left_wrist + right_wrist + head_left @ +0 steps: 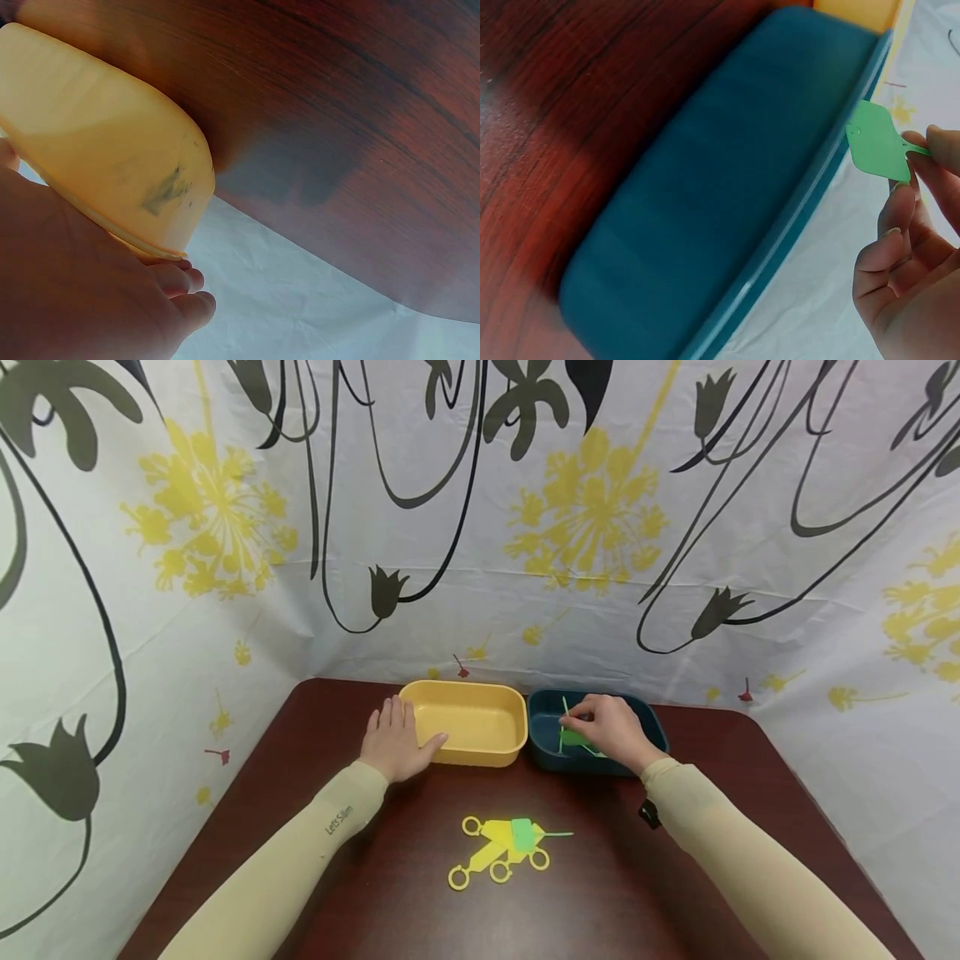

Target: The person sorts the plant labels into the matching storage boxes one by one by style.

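My right hand (611,727) pinches a green plastic tag (877,141) by its thin tail between thumb and finger, above the dark blue bin (543,750). More thin green strips show inside that bin, partly behind the hand. My left hand (393,743) rests with straight fingers on the left end of the yellow bin (468,756); the left wrist view shows the fingers along its rim (97,217). On the table in front lie several yellow tags (487,857) with ring ends, overlapping, and a green tag (523,835) with a thin tail on top of them.
The two bins stand side by side near the back edge of the dark wooden table (405,893). A white patterned cloth (465,543) hangs behind it and along both sides. A dark band (649,813) is on the right wrist.
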Tool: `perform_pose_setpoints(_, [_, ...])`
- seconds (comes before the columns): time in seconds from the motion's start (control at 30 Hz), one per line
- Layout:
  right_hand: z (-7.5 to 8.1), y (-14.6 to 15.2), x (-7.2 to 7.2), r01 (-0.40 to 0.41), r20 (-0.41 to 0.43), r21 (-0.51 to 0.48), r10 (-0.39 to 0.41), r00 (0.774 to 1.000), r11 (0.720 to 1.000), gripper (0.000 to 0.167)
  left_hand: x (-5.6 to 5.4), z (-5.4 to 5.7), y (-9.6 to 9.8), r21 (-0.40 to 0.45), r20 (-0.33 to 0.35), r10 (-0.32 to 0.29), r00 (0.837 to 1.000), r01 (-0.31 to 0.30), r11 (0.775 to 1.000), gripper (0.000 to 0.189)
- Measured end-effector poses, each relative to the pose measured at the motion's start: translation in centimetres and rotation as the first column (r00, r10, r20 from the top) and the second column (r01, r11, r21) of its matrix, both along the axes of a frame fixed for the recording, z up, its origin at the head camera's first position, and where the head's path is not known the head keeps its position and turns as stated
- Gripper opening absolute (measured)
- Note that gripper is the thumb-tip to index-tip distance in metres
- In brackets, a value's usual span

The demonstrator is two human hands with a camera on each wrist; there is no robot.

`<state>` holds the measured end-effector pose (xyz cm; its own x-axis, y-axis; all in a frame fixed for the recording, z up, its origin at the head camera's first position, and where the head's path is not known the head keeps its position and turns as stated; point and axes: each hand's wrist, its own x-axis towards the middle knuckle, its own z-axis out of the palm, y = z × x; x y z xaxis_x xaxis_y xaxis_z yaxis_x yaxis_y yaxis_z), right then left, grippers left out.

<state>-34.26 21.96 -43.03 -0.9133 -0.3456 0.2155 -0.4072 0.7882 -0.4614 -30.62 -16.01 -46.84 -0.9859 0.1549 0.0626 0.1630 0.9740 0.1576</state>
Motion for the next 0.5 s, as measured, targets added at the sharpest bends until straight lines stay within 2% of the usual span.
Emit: perform_pose_setpoints(0.5, [-1.8, 1.0, -1.3, -0.009, 0.076, 0.05, 0.005, 0.997, 0.999, 0.02, -0.2, -0.1, 0.0, -0.011, 0.002, 0.003, 1.0, -0.003, 1.0, 0.103])
